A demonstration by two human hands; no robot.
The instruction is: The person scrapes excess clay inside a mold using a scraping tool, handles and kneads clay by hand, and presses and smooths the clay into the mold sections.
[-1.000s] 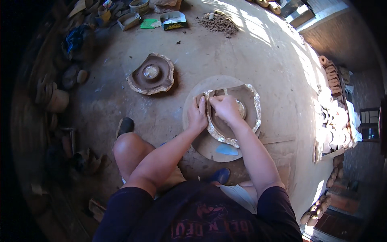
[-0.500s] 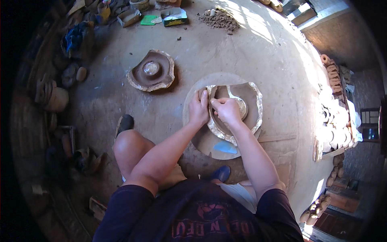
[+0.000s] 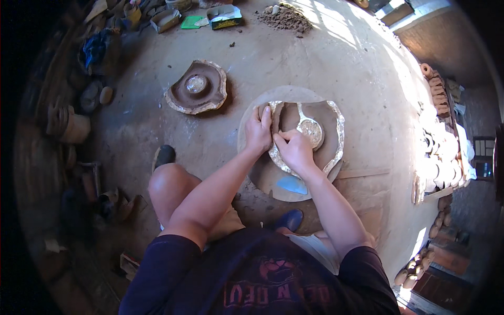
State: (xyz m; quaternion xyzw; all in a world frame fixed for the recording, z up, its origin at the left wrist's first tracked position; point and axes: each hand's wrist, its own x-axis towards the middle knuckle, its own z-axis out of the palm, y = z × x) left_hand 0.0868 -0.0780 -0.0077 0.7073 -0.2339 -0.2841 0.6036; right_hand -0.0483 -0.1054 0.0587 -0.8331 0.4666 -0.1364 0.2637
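A plaster-edged mould (image 3: 340, 128) lined with brown clay lies in front of me on a round board (image 3: 274, 194). Inside it is a raised round core (image 3: 313, 133), with a pale strip running from it to the far edge. My left hand (image 3: 258, 131) is closed round the mould's left rim, thumb on top. Just inside that rim, my right hand (image 3: 295, 152) is closed in a pinch against the clay; what its fingertips hold, if anything, is hidden. A flat blue piece (image 3: 292, 184) rests on the board's near side, below the mould.
A second clay-lined mould (image 3: 180, 93) sits on the floor at far left. Farther off are a green item (image 3: 191, 22), an open box (image 3: 224, 17) and a heap of loose clay (image 3: 285, 20). Stacked clay pieces (image 3: 438, 97) line the right side; my knee (image 3: 170, 186) is near left.
My right hand has shifted slightly toward me along the mould's inner left side, uncovering more of the round core. My left hand keeps its place on the rim. The whole view has shifted slightly.
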